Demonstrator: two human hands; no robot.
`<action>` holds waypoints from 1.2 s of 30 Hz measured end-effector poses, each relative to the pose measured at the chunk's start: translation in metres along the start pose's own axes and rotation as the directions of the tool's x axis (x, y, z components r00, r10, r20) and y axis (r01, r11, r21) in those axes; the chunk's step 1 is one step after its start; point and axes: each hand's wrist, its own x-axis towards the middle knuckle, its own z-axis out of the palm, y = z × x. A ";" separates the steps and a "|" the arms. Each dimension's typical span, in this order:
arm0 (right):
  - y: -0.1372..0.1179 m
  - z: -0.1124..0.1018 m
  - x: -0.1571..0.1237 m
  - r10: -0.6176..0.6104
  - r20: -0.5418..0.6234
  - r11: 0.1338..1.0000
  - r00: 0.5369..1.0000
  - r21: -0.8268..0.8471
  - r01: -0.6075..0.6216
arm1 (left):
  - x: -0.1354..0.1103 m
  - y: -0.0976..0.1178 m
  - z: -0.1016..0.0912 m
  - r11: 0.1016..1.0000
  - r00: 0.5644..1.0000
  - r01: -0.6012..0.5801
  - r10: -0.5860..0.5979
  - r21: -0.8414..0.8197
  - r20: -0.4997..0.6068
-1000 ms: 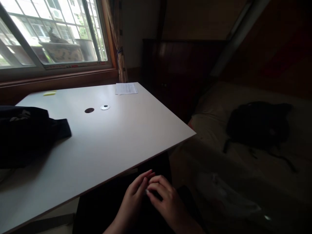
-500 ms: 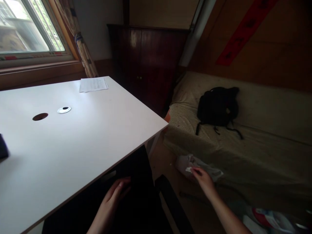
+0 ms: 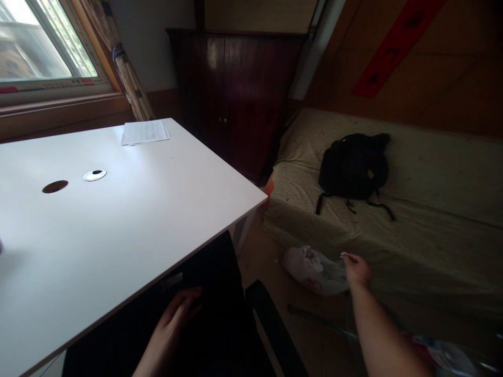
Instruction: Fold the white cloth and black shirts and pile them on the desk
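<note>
Out to the right, my right hand [image 3: 357, 269] pinches a small crumpled white tissue [image 3: 343, 255] between thumb and fingertips. Only a bit of the tissue shows past the fingers. A whitish plastic bag [image 3: 314, 272] lies on the floor just left of this hand, its top loosely gathered. My left hand [image 3: 178, 309] rests low over dark cloth beside the front edge of the white table [image 3: 168, 209]. Its fingers are loosely extended and partly in shadow, and nothing shows in them.
A black chair armrest [image 3: 275, 330] stands between my hands. Papers [image 3: 144, 132] lie at the table's far corner, near a grommet ring [image 3: 95, 175] and a round hole [image 3: 55, 187]. A black backpack [image 3: 353, 166] sits on the covered couch [image 3: 432, 183]. A dark red cabinet [image 3: 243, 99] stands behind.
My right hand has moved right and slightly up, from in front of the plastic bag to its right side, still pinching the tissue. The left hand stays nearly in place.
</note>
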 end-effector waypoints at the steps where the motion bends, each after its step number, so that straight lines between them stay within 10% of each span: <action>1: -0.001 0.002 0.001 -0.001 0.023 1.000 1.000 0.006 0.001 | 0.000 0.001 0.001 1.000 1.000 -0.006 0.006 0.019 -0.006; 11: -0.018 0.058 -0.043 -0.118 0.397 0.991 0.910 0.107 0.081 | -0.010 0.018 0.009 0.964 0.989 -0.144 0.135 0.221 0.056; 15: -0.081 0.073 -0.109 -0.492 0.583 0.870 0.647 0.290 0.399 | -0.016 0.017 0.008 0.946 0.969 -0.247 0.234 0.210 0.085; 21: -0.151 0.086 -0.178 -0.670 0.595 0.740 0.444 0.486 0.465 | -0.023 0.022 -0.002 0.858 0.916 -0.396 0.392 0.327 0.081; 36: -0.182 0.110 -0.199 -0.827 0.508 0.539 0.241 0.597 0.594 | -0.037 0.028 -0.036 0.988 0.987 -0.154 0.154 -0.008 0.053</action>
